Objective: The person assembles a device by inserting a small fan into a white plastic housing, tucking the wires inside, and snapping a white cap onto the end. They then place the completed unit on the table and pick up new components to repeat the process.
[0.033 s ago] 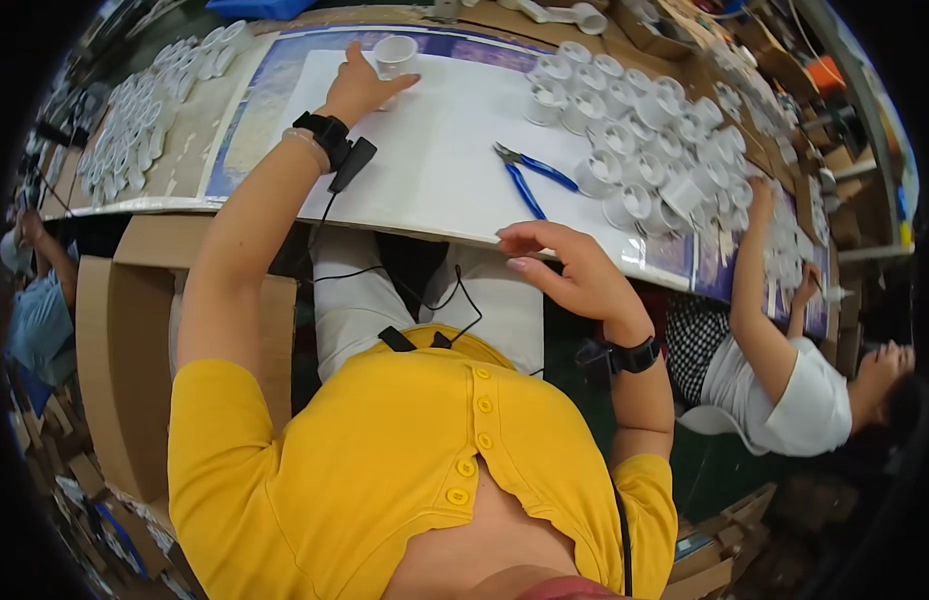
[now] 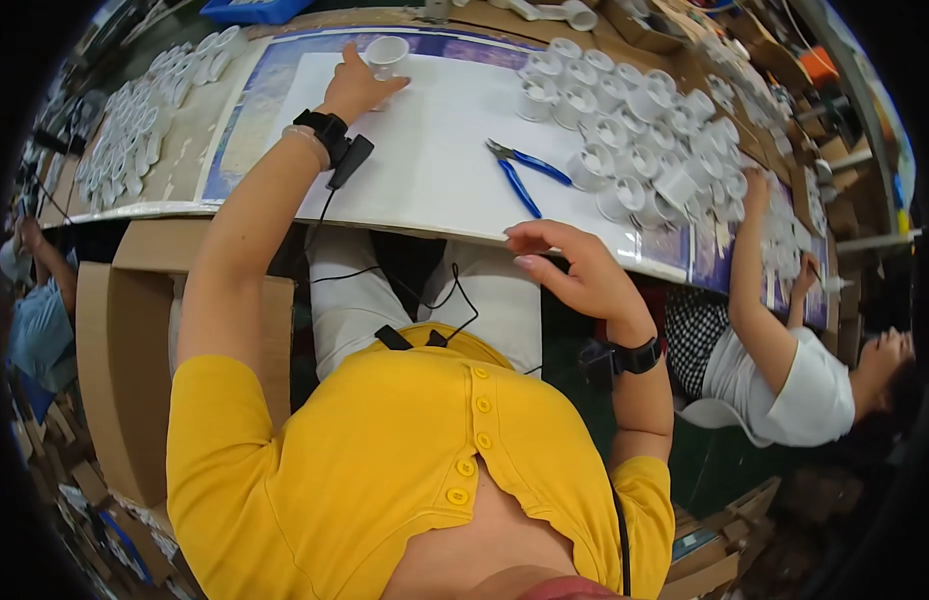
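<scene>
At the far side of the white work sheet (image 2: 434, 120), my left hand (image 2: 359, 88) reaches out with thumb and index finger spread apart. A clear plastic cup (image 2: 388, 52) stands between these two fingertips; whether they touch it is hard to tell. My right hand (image 2: 581, 268) hovers at the table's near edge, empty, its fingers loosely bent and thumb apart. Blue-handled cutting pliers (image 2: 524, 170) lie with their jaws parted on the sheet, beyond my right hand. To their right stands a crowd of similar plastic cups (image 2: 594, 165) with small white pieces inside.
Rows of white plastic spoons (image 2: 124, 140) cover the table's left end. A blue tray (image 2: 254, 10) sits at the far left edge. An open cardboard box (image 2: 129, 360) stands beside my left arm. At right, a co-worker's arm (image 2: 752, 260) reaches among the cups.
The view has shifted slightly. My right hand sits a touch farther right against the table edge; my left hand stays spread at the cup.
</scene>
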A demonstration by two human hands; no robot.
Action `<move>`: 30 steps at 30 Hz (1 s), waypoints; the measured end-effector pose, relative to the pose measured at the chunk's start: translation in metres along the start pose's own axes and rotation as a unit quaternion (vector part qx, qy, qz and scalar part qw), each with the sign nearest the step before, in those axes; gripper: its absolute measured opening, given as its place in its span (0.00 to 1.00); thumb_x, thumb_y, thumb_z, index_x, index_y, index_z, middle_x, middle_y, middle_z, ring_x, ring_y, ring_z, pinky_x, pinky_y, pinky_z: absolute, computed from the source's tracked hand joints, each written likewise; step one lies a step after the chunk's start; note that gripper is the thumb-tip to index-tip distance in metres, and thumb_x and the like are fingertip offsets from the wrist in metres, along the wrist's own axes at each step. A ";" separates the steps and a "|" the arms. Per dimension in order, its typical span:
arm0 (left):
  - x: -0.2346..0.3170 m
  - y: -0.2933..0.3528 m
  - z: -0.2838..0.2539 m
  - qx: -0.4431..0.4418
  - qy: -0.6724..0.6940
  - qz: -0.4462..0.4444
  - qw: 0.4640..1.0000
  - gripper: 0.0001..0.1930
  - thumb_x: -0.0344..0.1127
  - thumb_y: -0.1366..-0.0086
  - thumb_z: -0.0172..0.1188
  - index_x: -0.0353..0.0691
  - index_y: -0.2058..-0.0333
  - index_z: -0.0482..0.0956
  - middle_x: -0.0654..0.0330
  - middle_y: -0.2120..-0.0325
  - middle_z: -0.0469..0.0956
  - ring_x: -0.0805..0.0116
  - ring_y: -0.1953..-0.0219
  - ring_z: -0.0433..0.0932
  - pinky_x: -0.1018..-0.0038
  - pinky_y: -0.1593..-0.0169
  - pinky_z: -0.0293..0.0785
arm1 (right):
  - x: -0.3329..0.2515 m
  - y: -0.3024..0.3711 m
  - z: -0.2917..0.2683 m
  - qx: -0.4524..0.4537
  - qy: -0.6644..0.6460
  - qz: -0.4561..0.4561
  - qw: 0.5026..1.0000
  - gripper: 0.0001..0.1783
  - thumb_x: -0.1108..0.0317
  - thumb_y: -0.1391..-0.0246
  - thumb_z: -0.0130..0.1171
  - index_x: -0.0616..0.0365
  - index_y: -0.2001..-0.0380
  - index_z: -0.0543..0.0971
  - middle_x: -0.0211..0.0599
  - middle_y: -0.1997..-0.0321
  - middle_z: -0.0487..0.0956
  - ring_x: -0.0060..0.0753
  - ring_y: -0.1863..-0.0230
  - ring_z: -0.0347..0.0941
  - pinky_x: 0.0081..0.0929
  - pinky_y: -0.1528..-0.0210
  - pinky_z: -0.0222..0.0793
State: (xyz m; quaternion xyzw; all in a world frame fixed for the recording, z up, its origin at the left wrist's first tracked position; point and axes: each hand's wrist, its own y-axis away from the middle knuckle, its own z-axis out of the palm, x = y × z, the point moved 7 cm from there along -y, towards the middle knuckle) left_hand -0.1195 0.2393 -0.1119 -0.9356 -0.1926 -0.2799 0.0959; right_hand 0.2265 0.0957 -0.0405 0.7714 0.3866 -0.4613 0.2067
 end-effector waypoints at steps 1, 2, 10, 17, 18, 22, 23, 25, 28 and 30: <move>0.005 -0.003 0.003 0.013 -0.046 0.011 0.999 0.56 0.54 0.52 0.70 0.27 0.37 0.45 0.39 0.52 0.73 0.59 0.52 0.76 0.68 0.54 0.75 | 0.004 0.012 -0.005 0.014 0.002 0.006 1.000 0.15 0.73 0.43 0.55 0.63 0.52 0.75 0.39 0.58 0.80 0.30 0.55 0.76 0.25 0.52 0.70; 0.006 -0.001 0.007 0.009 -0.044 0.022 0.999 0.56 0.54 0.52 0.70 0.27 0.37 0.45 0.39 0.52 0.73 0.59 0.52 0.76 0.68 0.54 0.75 | 0.008 0.021 -0.014 0.051 0.047 0.013 0.998 0.15 0.72 0.44 0.56 0.62 0.53 0.75 0.40 0.58 0.80 0.31 0.56 0.76 0.25 0.52 0.70; 0.040 0.110 0.023 -0.228 0.499 -0.074 0.833 0.22 0.36 0.43 0.62 0.34 0.51 0.69 0.62 0.64 0.75 0.73 0.70 0.70 0.77 0.66 0.70 | 0.045 0.031 -0.151 0.344 0.343 0.072 0.871 0.18 0.62 0.44 0.57 0.59 0.53 0.75 0.44 0.62 0.80 0.41 0.62 0.78 0.31 0.60 0.72; 0.042 0.164 -0.004 -0.217 0.650 -0.080 0.724 0.20 0.31 0.41 0.59 0.35 0.49 0.68 0.59 0.60 0.74 0.75 0.69 0.71 0.79 0.67 0.69 | 0.109 -0.048 -0.255 0.353 0.468 0.283 0.759 0.31 0.45 0.49 0.58 0.52 0.47 0.72 0.49 0.51 0.77 0.47 0.52 0.76 0.42 0.58 0.73; 0.041 0.167 -0.007 -0.219 0.649 -0.077 0.724 0.20 0.31 0.41 0.59 0.35 0.49 0.68 0.59 0.60 0.74 0.75 0.69 0.71 0.79 0.67 0.69 | 0.117 -0.057 -0.251 0.327 0.477 0.299 0.759 0.32 0.44 0.50 0.59 0.52 0.47 0.72 0.49 0.50 0.76 0.48 0.52 0.76 0.42 0.58 0.74; 0.040 0.174 -0.018 -0.208 0.675 -0.049 0.706 0.22 0.30 0.39 0.58 0.36 0.47 0.66 0.59 0.57 0.74 0.76 0.68 0.70 0.80 0.66 0.70 | 0.110 -0.059 -0.240 0.319 0.486 0.271 0.767 0.35 0.43 0.51 0.61 0.54 0.46 0.71 0.51 0.47 0.74 0.49 0.51 0.75 0.42 0.57 0.73; 0.038 0.176 -0.021 -0.206 0.676 -0.041 0.707 0.22 0.29 0.39 0.58 0.36 0.46 0.66 0.58 0.57 0.75 0.76 0.69 0.70 0.79 0.67 0.70 | 0.092 -0.049 -0.233 0.359 0.478 0.211 0.773 0.35 0.44 0.52 0.62 0.55 0.45 0.71 0.51 0.48 0.75 0.49 0.52 0.75 0.42 0.55 0.73; 0.039 0.174 -0.023 -0.203 0.678 -0.025 0.706 0.22 0.28 0.40 0.58 0.35 0.46 0.66 0.55 0.58 0.76 0.74 0.70 0.71 0.78 0.67 0.69 | 0.067 -0.029 -0.218 0.398 0.470 0.149 0.774 0.36 0.45 0.52 0.63 0.56 0.45 0.70 0.51 0.48 0.75 0.49 0.52 0.75 0.41 0.54 0.72; 0.039 0.166 -0.017 -0.212 0.693 -0.010 0.689 0.23 0.27 0.40 0.58 0.36 0.46 0.66 0.55 0.56 0.76 0.74 0.70 0.71 0.76 0.67 0.70 | 0.044 -0.014 -0.179 0.386 0.272 0.001 0.881 0.36 0.49 0.53 0.66 0.53 0.43 0.69 0.48 0.45 0.73 0.47 0.48 0.74 0.40 0.51 0.72; 0.043 0.160 -0.012 -0.215 0.682 0.007 0.699 0.24 0.30 0.39 0.59 0.36 0.45 0.65 0.55 0.51 0.73 0.77 0.69 0.69 0.78 0.66 0.70 | 0.041 -0.021 -0.145 0.328 0.072 -0.060 0.940 0.35 0.49 0.53 0.66 0.45 0.42 0.69 0.40 0.43 0.73 0.45 0.48 0.74 0.43 0.51 0.71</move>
